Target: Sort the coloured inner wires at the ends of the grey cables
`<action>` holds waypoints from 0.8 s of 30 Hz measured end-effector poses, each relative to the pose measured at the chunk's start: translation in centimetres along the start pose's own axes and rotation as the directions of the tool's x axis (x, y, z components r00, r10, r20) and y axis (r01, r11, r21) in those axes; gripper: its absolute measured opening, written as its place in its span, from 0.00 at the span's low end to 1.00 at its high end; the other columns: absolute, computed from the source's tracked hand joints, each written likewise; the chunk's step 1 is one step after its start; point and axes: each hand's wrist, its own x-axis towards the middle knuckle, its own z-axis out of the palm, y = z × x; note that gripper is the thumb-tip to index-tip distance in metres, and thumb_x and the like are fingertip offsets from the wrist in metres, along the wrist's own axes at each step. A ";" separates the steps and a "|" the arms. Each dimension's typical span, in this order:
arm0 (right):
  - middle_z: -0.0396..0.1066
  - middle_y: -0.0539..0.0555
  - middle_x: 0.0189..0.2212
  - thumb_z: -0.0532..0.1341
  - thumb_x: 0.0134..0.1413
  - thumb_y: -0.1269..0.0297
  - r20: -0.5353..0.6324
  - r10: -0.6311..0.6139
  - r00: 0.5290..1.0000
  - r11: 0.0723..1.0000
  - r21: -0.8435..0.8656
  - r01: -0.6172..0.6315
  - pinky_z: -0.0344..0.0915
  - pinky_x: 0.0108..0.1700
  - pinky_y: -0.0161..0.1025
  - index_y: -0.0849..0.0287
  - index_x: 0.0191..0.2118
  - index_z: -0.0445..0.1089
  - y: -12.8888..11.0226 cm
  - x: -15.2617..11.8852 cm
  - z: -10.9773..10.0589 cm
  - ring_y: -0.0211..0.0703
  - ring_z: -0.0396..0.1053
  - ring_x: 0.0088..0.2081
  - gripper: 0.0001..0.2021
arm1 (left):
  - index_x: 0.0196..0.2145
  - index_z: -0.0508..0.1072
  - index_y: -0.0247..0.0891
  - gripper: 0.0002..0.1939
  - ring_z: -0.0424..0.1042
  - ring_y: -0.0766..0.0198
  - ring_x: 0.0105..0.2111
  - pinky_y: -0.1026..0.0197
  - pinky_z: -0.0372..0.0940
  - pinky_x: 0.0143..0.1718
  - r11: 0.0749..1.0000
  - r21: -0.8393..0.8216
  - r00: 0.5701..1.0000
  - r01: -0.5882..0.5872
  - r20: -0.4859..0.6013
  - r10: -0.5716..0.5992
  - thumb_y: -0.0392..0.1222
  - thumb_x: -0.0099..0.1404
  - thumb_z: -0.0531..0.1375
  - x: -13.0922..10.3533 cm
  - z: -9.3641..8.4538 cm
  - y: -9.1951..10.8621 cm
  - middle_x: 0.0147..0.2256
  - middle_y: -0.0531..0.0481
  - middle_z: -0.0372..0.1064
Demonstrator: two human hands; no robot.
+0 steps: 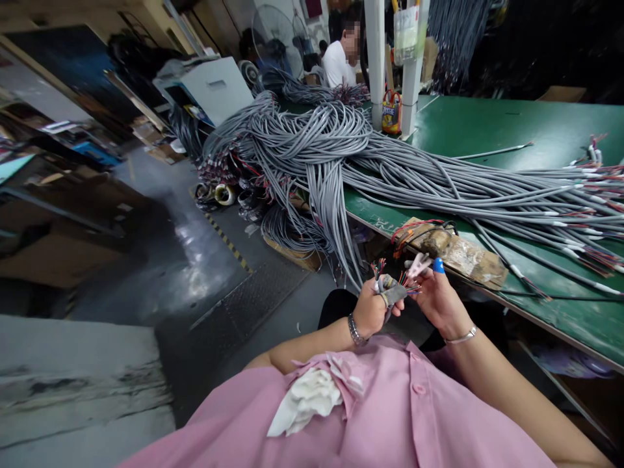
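My left hand (377,307), with grey wrapping on its fingers, is closed around a grey cable. Thin coloured wires (403,281) fan out from the cable end between my two hands. More bare wire ends (377,268) stick up above the left hand. On the other side, my right hand (437,300) has its curled fingers at the wire tips, and its thumb wears a blue finger cot (439,265). Pale wrapping (418,265) shows around its fingertips. The exact pinch is partly hidden.
Many grey cables (312,140) lie over the green table (487,123) and hang off its near edge. A taped cardboard block (463,257) sits at that edge beside my right hand. A white post (375,65) rises behind; a person (338,65) sits farther back.
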 end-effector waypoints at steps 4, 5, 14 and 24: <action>0.73 0.55 0.33 0.56 0.51 0.38 0.095 0.119 0.988 0.990 -0.081 -0.112 0.66 0.37 0.40 0.57 0.36 0.75 -0.3 -0.8 -1.2 0.41 0.68 0.32 0.26 | 0.24 0.66 0.34 0.17 0.64 0.70 0.15 0.67 0.60 0.17 0.999 0.029 1.000 0.016 -0.001 -0.016 0.49 0.52 0.67 -0.7 -0.6 0.1 0.19 0.51 0.68; 0.73 0.55 0.33 0.59 0.50 0.39 0.129 0.142 0.981 0.984 -0.127 -0.126 0.66 0.37 0.40 0.58 0.37 0.75 -0.4 -1.1 -1.4 0.41 0.69 0.33 0.25 | 0.23 0.66 0.34 0.17 0.64 0.70 0.15 0.67 0.60 0.17 0.999 0.040 1.000 0.016 -0.001 -0.016 0.49 0.52 0.67 -0.9 -0.7 0.1 0.19 0.51 0.68; 0.74 0.52 0.27 0.69 0.47 0.59 0.168 0.133 0.977 0.871 -0.489 -0.034 0.63 0.34 0.36 0.60 0.31 0.74 -1.7 -1.8 -1.0 0.39 0.69 0.29 0.10 | 0.24 0.69 0.33 0.19 0.66 0.69 0.17 0.67 0.60 0.19 0.967 0.251 0.997 0.037 0.051 -0.052 0.53 0.53 0.66 -1.6 -1.3 0.0 0.20 0.49 0.69; 0.74 0.51 0.24 0.65 0.50 0.55 0.222 0.110 0.969 0.801 -0.597 0.045 0.64 0.31 0.37 0.60 0.32 0.73 -1.3 -2.6 0.4 0.39 0.69 0.25 0.12 | 0.24 0.70 0.32 0.18 0.67 0.67 0.17 0.66 0.61 0.19 0.923 0.357 0.945 0.146 0.225 -0.236 0.51 0.52 0.66 -1.4 -1.3 0.0 0.19 0.48 0.70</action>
